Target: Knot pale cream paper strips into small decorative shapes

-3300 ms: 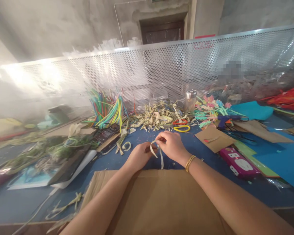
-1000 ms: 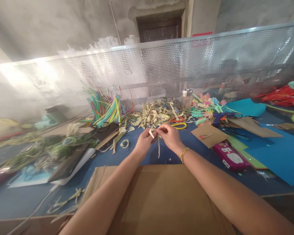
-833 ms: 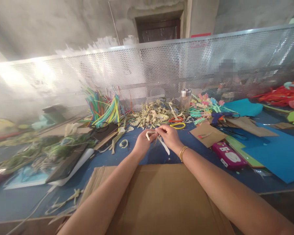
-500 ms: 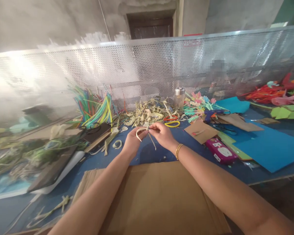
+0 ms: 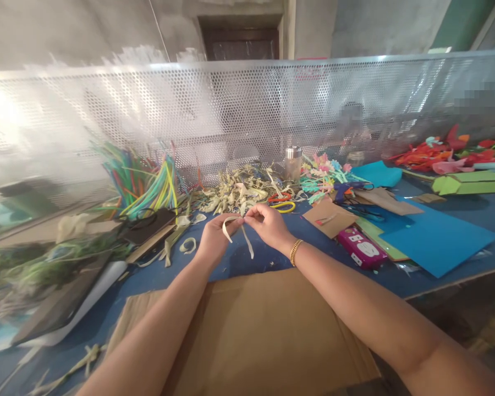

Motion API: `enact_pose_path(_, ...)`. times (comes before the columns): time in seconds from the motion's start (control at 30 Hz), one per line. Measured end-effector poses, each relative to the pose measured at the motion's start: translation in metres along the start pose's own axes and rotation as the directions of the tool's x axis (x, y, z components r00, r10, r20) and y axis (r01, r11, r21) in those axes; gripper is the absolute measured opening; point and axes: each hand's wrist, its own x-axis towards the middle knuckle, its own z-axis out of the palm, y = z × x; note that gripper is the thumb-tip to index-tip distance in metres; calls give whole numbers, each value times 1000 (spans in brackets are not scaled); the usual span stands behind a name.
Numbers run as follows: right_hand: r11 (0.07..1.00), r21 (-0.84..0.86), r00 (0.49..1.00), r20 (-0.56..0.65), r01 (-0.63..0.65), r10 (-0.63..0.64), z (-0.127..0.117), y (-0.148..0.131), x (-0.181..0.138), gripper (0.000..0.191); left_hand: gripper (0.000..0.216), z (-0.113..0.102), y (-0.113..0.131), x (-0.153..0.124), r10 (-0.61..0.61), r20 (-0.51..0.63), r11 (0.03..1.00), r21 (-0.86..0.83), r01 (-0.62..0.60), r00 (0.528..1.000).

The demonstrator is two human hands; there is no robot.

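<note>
Between left hand (image 5: 213, 237), right hand (image 5: 268, 225): strip (image 5: 248, 246)

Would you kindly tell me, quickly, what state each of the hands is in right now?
Left hand: closed, pinching the pale cream looped leaf strip.
Right hand: closed, pinching the same strip.

Left hand (image 5: 212, 239) and right hand (image 5: 268, 225): both bare. Both my forearms (image 5: 355, 313) are uncovered too, from the wrists back to the frame edge. The only worn item is a bracelet (image 5: 293, 252) on my right wrist. It's gold-coloured with a metallic sheen, a narrow band of small repeating links, sitting close round the wrist just behind the hand. My left wrist (image 5: 198, 264) is bare. Fingernails are too small and blurred to read any detail.
</note>
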Motion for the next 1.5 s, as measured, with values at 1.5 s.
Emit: enact_pose_path(1.5,983,-146,994,12,112,-111,-2,1,0,16,38,-11,-14,6,74,23,985,157,-77,997)
